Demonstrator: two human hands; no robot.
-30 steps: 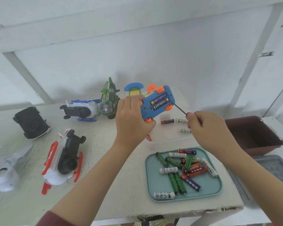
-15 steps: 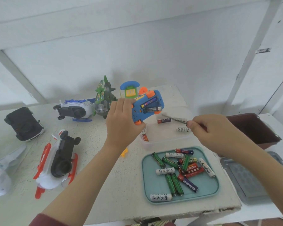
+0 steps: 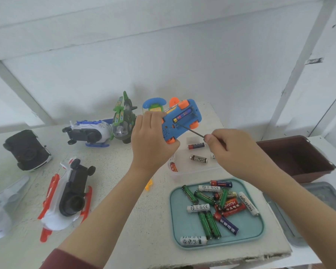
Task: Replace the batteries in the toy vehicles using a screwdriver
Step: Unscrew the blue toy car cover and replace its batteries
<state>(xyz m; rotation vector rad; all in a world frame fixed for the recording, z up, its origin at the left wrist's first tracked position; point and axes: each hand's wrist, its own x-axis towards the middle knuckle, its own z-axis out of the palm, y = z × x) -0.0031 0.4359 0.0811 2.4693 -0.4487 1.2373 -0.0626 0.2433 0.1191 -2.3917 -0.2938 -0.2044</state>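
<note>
- The left hand (image 3: 153,140) grips the blue toy car (image 3: 182,121), fingers curled round its near end, holding it in the air above the far edge of the table (image 3: 147,230).
- The car's underside faces the camera, and its battery bay is open with one battery (image 3: 181,116) lying inside.
- The right hand (image 3: 231,150) pinches the screwdriver (image 3: 190,130) between thumb and fingers; the thin shaft slants up to the left, with its tip at the near edge of the bay.
- Below the hands, a clear container (image 3: 194,172) holds a few loose batteries.
- A teal tray (image 3: 248,228) at the near right corner carries a heap of batteries.
- A green toy plane (image 3: 124,117) and a blue-and-white helicopter (image 3: 89,133) stand along the far edge.
- A red-and-white helicopter (image 3: 66,197) and a black car (image 3: 25,150) lie towards the left edge.
</note>
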